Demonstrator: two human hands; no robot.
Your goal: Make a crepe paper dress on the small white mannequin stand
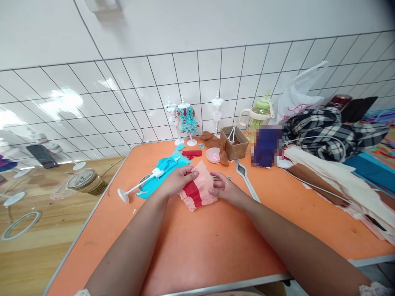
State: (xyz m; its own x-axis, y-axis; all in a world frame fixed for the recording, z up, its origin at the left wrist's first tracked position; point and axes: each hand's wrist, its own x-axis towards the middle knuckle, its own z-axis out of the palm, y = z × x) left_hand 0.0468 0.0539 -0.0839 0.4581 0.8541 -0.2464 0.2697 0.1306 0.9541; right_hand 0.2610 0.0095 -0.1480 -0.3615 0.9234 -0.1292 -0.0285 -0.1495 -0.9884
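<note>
My left hand point(182, 181) is closed on the upper left edge of a crinkled pink piece of crepe paper or cloth point(206, 187), its thumb on top. A red band point(193, 194) runs across that piece. At its right edge is my right hand point(228, 190), the thumb and bent fingers apart, touching or very near it. Left of my left hand a white mini dress form point(138, 187) in blue wrapping lies tipped over on a blue sheet point(148, 190). Behind the pink piece are a folded red strip point(191, 153) and a small pink bowl point(212, 155).
Dress forms point(217, 109), one dressed in blue bits point(188, 119), stand by the tiled wall. A cardboard box point(235, 144), grey tongs-like tool point(246, 179), green-lidded bottle point(261, 113) and plaid cloth point(327, 131) are to the right. A jar point(86, 181) stands on the wooden surface left.
</note>
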